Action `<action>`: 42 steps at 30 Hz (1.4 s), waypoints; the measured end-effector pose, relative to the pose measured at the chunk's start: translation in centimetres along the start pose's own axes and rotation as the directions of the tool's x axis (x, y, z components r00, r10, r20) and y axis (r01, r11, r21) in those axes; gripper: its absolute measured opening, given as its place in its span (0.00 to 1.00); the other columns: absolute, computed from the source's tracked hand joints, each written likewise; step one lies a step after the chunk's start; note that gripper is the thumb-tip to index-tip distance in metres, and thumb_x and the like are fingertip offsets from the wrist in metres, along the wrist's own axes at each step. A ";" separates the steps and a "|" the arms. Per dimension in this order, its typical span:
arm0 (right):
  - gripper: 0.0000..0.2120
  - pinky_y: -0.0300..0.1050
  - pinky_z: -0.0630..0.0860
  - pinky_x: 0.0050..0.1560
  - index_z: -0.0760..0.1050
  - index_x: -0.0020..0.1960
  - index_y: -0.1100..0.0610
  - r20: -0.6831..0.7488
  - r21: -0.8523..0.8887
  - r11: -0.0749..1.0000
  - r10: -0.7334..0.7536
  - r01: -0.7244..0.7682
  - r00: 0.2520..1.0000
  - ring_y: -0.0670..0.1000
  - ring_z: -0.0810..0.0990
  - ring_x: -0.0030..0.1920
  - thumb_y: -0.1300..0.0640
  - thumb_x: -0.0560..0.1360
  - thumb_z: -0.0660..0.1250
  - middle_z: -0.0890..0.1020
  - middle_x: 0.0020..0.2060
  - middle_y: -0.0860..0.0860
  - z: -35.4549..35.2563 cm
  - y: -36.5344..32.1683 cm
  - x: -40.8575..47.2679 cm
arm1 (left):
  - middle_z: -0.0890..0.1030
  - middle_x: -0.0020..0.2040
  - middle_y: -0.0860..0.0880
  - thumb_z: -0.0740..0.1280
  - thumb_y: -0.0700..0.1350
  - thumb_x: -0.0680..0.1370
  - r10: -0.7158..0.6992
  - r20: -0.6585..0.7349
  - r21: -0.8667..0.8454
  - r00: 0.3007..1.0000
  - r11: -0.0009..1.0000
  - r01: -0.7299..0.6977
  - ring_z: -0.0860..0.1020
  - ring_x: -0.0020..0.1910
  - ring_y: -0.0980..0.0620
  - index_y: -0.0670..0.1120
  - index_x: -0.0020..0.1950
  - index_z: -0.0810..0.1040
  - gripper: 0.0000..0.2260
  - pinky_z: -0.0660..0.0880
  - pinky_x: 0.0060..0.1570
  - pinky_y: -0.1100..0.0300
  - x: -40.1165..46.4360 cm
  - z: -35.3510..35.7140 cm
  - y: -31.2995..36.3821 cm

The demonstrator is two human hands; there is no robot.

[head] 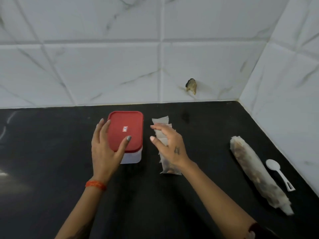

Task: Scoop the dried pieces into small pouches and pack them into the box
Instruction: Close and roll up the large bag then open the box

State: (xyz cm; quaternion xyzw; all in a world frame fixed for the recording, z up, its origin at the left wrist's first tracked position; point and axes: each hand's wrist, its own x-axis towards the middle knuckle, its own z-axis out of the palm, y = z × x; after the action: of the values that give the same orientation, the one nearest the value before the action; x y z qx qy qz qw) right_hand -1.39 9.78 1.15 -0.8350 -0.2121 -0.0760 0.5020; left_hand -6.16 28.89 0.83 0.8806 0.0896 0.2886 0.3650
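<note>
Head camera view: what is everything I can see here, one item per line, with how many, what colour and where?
box: one, clear white, on the counter left of centre, closed.
lid: one, red, shut on top of the box.
small pouches: a row, exact count unclear, translucent white, right of the box, partly under the right hand.
long bag: one, translucent with brown dried pieces inside, lying at the right.
spoon: one, white, just right of the long bag.
counter: one, black.
wall tiles: white marbled, behind and at right.
left hand: open, fingers at the lid's left edge, thumb on the lid.
right hand: fingers relaxed, over the pouches.
</note>
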 end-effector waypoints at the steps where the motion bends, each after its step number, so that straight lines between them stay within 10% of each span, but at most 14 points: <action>1: 0.21 0.42 0.63 0.69 0.72 0.67 0.52 0.080 -0.032 0.999 0.000 0.002 0.997 0.46 0.67 0.69 0.51 0.75 0.67 0.73 0.67 0.48 0.7 -0.2 0.2 | 0.58 0.76 0.48 0.68 0.66 0.69 -0.027 0.013 -0.010 1.000 1.000 0.027 0.59 0.73 0.47 0.47 0.75 0.58 0.41 0.62 0.69 0.49 -0.4 -0.4 -1.0; 5: 0.31 0.40 0.51 0.72 0.63 0.73 0.52 0.345 -0.206 0.964 -0.090 0.168 0.934 0.45 0.54 0.75 0.52 0.74 0.70 0.64 0.74 0.47 3.0 0.2 0.9 | 0.51 0.78 0.50 0.66 0.75 0.57 -0.182 0.134 -0.155 0.974 0.967 0.202 0.53 0.73 0.57 0.51 0.77 0.45 0.58 0.55 0.69 0.57 -1.5 -0.9 -4.3; 10: 0.26 0.44 0.56 0.73 0.67 0.71 0.56 0.473 -0.349 0.865 -0.170 0.361 0.865 0.51 0.61 0.74 0.58 0.75 0.68 0.69 0.70 0.52 4.0 0.8 2.2 | 0.63 0.75 0.48 0.80 0.53 0.61 -0.243 0.297 -0.177 0.924 0.936 0.303 0.67 0.70 0.48 0.56 0.76 0.39 0.59 0.67 0.66 0.51 -1.4 -0.1 -6.5; 16: 0.20 0.49 0.64 0.69 0.74 0.65 0.61 0.486 -0.395 0.795 -0.245 0.460 0.839 0.57 0.70 0.69 0.60 0.74 0.68 0.76 0.64 0.57 4.3 1.1 2.6 | 0.75 0.64 0.47 0.78 0.48 0.64 -0.256 0.311 -0.258 0.915 0.904 0.341 0.75 0.62 0.48 0.50 0.74 0.60 0.43 0.72 0.57 0.59 -1.4 1.1 -7.3; 24: 0.18 0.54 0.69 0.66 0.75 0.64 0.63 0.543 -0.424 0.709 -0.299 0.563 0.785 0.60 0.74 0.65 0.61 0.75 0.66 0.77 0.62 0.60 3.9 0.6 3.0 | 0.76 0.62 0.48 0.79 0.46 0.64 -0.247 0.288 -0.277 0.925 0.903 0.328 0.75 0.57 0.51 0.48 0.72 0.63 0.40 0.73 0.56 0.60 -1.4 1.1 -7.5; 39: 0.10 0.48 0.79 0.51 0.78 0.56 0.63 0.215 -0.363 0.819 -0.391 0.445 0.895 0.56 0.82 0.45 0.63 0.78 0.61 0.84 0.46 0.57 0.8 -4.9 8.2 | 0.74 0.65 0.47 0.77 0.46 0.65 -0.248 0.315 -0.277 0.916 0.899 0.338 0.75 0.62 0.46 0.48 0.71 0.63 0.38 0.74 0.58 0.53 -1.3 0.6 -7.2; 42: 0.10 0.32 0.74 0.48 0.78 0.54 0.64 0.085 -0.350 0.866 -0.351 0.358 0.932 0.55 0.82 0.44 0.63 0.78 0.61 0.84 0.45 0.57 0.5 -4.7 9.0 | 0.73 0.67 0.46 0.77 0.47 0.66 -0.255 0.338 -0.278 0.906 0.893 0.355 0.74 0.64 0.45 0.49 0.71 0.62 0.38 0.73 0.59 0.51 -1.3 0.5 -7.2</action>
State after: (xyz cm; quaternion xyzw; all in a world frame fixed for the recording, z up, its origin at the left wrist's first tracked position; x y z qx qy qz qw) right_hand 4.60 14.63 7.77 -0.8601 -0.3488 -0.1966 0.3161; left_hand -6.57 33.28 -4.97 0.8135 0.1230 0.1047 0.5587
